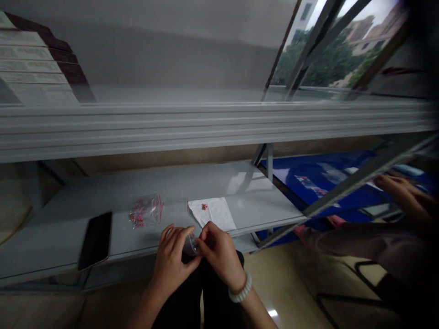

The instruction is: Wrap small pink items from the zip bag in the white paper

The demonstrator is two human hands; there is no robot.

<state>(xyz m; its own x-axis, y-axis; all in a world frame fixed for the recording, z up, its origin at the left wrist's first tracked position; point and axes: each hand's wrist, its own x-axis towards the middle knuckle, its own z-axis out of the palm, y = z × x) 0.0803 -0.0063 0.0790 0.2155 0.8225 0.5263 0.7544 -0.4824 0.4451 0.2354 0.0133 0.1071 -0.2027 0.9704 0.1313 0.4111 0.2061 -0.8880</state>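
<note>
Just over the front edge of the grey shelf, my left hand [174,250] curls around a small clear zip bag [192,244] and grips it between thumb and fingers. My right hand [219,250], with a pale bead bracelet [241,289] at the wrist, pinches its thumb and forefinger at the bag's mouth. What those fingertips hold, if anything, is too small to tell. Behind the hands, a white paper [219,214] carries a little cluster of pink and gold pieces [205,207]. To its left lie clear bags with small pink pieces [139,217] inside.
A dark phone or tablet [96,240] lies on the grey shelf [120,189] at the left. An upper shelf edge [206,128] crosses above. On the right stand a metal brace [360,176] and a blue-covered surface [291,183], with another person's hand [401,189] nearby.
</note>
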